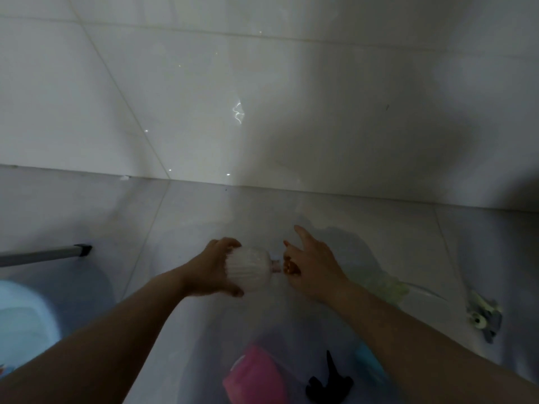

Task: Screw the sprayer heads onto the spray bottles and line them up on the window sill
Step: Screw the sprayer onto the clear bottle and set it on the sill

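Note:
My left hand (213, 271) grips a ribbed, pale pink spray bottle (250, 269), held sideways above the tiled floor with its neck pointing right. My right hand (310, 266) is at the bottle's neck, its fingers curled around something small and pinkish there; the index finger sticks out. What the right hand holds is too blurred to name. Below, near the bottom edge, lie a pink bottle (256, 377), a black sprayer head (328, 383) and a blue bottle (372, 365). A white and grey sprayer head (482, 314) with a thin tube lies on the floor at the right.
A greenish translucent bottle (385, 288) lies behind my right forearm. A light blue plastic tub (26, 313) sits at the left edge, with a grey metal leg (46, 253) above it. The tiled wall rises just beyond the hands.

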{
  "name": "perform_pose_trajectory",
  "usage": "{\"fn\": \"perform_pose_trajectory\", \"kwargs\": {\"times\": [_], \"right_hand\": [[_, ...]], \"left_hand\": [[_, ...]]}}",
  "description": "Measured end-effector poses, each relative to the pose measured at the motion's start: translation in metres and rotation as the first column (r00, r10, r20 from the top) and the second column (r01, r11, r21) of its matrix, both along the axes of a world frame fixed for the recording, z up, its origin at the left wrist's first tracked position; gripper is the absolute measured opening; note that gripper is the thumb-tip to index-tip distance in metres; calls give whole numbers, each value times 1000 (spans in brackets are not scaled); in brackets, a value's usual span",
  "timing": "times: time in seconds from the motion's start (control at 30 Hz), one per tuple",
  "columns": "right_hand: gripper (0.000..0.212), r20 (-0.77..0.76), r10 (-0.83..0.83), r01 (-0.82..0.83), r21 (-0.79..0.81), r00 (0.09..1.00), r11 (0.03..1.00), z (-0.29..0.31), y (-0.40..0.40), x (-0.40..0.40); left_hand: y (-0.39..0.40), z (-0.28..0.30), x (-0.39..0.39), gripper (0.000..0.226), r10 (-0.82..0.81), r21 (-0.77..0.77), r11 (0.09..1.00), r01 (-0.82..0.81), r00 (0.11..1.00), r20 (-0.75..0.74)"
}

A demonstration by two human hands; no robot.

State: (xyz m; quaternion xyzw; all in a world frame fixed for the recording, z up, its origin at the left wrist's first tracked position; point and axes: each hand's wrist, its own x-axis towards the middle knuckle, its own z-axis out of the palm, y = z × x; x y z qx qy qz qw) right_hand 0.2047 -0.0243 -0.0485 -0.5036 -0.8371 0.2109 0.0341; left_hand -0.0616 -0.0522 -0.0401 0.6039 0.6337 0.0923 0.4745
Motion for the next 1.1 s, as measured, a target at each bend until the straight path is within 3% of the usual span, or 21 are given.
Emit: {"fn": "perform_pose_trajectory", "kwargs": {"times": [0.17, 0.27, 0.33, 0.47, 0.53, 0.63, 0.97, 1.1], "right_hand": [[29, -343, -195, 143, -171, 919, 975, 34, 25, 5], [37, -606, -264, 143, -241, 750, 960, 52, 33, 12], [40, -694, -307, 168, -262, 651, 950, 72, 36, 19], [38, -731, -211, 170, -131, 649, 977, 119, 44, 35], [37, -687, -119, 170, 7, 717, 986, 146, 50, 42], [38, -587, -8, 140, 179, 810, 974, 187, 54, 53], [36, -571, 137, -6, 225, 810, 974, 260, 37, 75], [35, -610, 19, -6, 23, 792, 1000, 260, 27, 83]], "left_hand": [[13, 28, 1, 108, 244, -181, 965, -187, 893, 378], [21, 49, 8, 98, 305, -227, 949, -219, 821, 482], [27, 66, 12, 90, 317, -226, 947, -228, 773, 549], [41, 108, 30, 72, 276, -199, 961, -192, 734, 621], [49, 131, 39, 65, 249, -188, 968, -167, 745, 619], [56, 166, 52, 78, 266, -186, 963, -193, 769, 581], [46, 211, 62, 96, 301, -455, 891, 3, 746, 594], [37, 211, 72, 98, 316, -465, 885, -34, 777, 545]]}}
